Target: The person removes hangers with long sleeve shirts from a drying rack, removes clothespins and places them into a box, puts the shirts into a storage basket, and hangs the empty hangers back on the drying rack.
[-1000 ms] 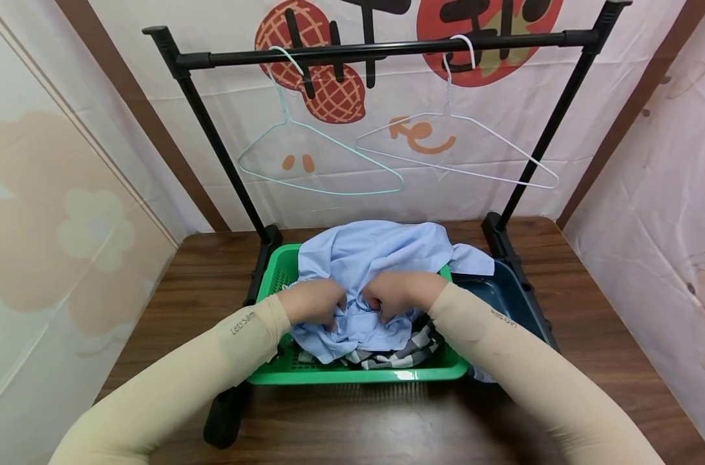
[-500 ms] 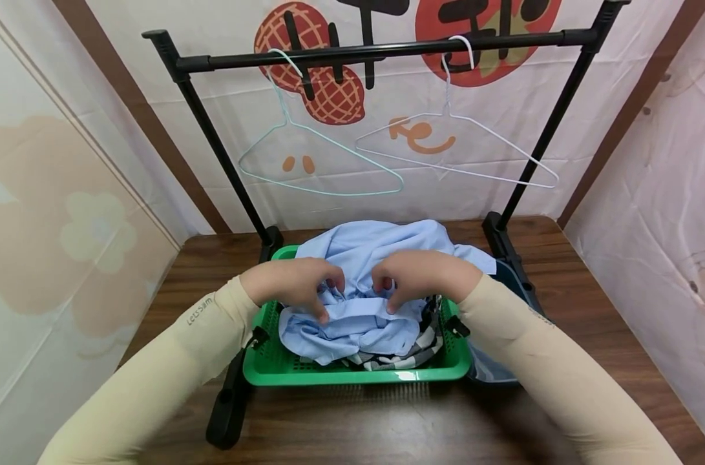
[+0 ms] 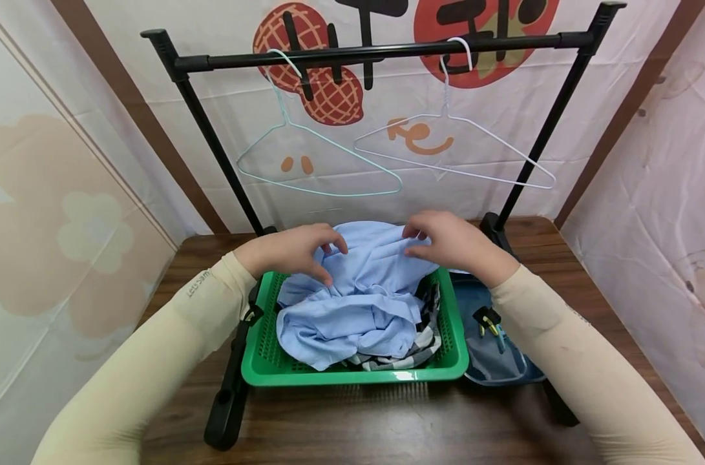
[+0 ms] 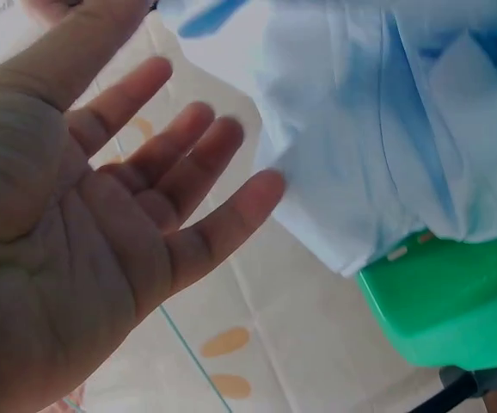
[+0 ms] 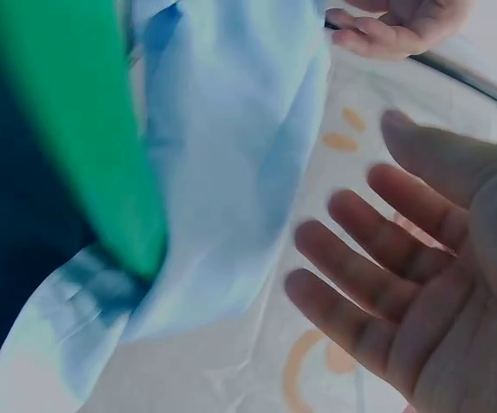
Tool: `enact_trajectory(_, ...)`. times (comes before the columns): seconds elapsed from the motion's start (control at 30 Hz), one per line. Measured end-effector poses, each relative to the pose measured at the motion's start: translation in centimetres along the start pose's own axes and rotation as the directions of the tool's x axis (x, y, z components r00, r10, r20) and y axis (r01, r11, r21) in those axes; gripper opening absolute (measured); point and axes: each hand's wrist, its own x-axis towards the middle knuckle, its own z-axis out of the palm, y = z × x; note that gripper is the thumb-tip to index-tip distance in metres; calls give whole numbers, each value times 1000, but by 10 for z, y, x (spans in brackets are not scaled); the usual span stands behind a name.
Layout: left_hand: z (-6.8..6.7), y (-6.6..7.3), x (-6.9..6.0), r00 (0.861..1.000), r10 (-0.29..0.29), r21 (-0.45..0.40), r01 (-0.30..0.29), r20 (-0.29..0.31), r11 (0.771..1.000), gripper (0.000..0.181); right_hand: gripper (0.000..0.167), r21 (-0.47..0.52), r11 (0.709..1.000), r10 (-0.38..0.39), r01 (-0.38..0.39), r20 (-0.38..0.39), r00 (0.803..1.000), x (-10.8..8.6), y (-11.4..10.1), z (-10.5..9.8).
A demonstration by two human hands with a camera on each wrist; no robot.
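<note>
A crumpled light blue shirt (image 3: 360, 323) lies in the green basket (image 3: 352, 376), over a black-and-white checked cloth (image 3: 407, 358). Above the shirt's left side hovers my left hand (image 3: 294, 250), fingers spread and loosely bent, holding nothing. My right hand (image 3: 451, 242) is over the back right of the shirt, its fingers relaxed and apart from the thumb. In the left wrist view a gap shows between the left hand (image 4: 145, 189) and the shirt (image 4: 334, 129). The right wrist view likewise has the right hand (image 5: 412, 275) beside the shirt (image 5: 231, 172), nothing gripped.
A black rack (image 3: 381, 50) stands around the basket. From its bar hang a mint hanger (image 3: 323, 192) on the left and a white hanger (image 3: 474, 173) on the right. A dark blue bin (image 3: 497, 361) sits right of the basket on the wooden table (image 3: 358, 426).
Both hands have let go of the shirt's front folds and risen toward its back. The right hand has moved outward to the right. The shirt's front now lies loosely spread.
</note>
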Motion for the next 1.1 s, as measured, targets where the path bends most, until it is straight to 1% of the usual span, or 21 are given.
enact_trajectory(0.07,-2,-6,5,999,-23,19,23,-39,1000,59,33,33,997,74,-73,-50,996,1,10,-1)
enact_trajectory(0.17,-6,-20,15,993,-71,72,78,-96,994,59,39,92,978,195,-188,-72,978,3,28,0)
enact_trajectory(0.2,-8,-26,18,990,-90,87,100,-112,991,59,41,118,967,235,-227,-66,970,3,34,1)
enact_trajectory(0.27,-10,-40,23,983,-120,100,134,-139,986,62,46,167,945,292,-281,-43,955,5,45,3)
enact_trajectory(0.33,-12,-54,25,976,-158,75,170,-147,983,65,51,214,921,334,-325,-6,943,6,55,5)
enact_trajectory(0.4,-13,-65,26,974,-180,30,185,-136,982,67,55,248,901,358,-355,37,933,8,63,7)
enact_trajectory(0.5,-12,-73,29,976,-192,-50,188,-101,981,67,62,273,879,375,-390,107,921,9,72,9)
enact_trajectory(0.6,-10,-71,35,979,-189,-100,181,-72,978,66,71,279,867,377,-412,171,910,11,78,11)
enact_trajectory(0.73,-8,-70,43,983,-180,-121,174,-44,977,61,77,291,853,370,-434,249,895,16,80,15)
enact_trajectory(0.8,-7,-70,46,983,-178,-132,172,-34,976,56,75,293,850,361,-438,281,889,17,79,17)
enact_trajectory(0.87,-5,-71,49,986,-167,-138,162,-25,977,50,70,290,851,355,-438,297,886,18,80,19)
enact_trajectory(1.0,-3,-71,53,988,-155,-127,152,-16,980,40,57,264,870,342,-417,287,895,21,83,24)
enact_trajectory(1.1,-2,-69,53,987,-160,-115,157,-21,981,35,50,265,874,334,-408,283,899,21,85,26)
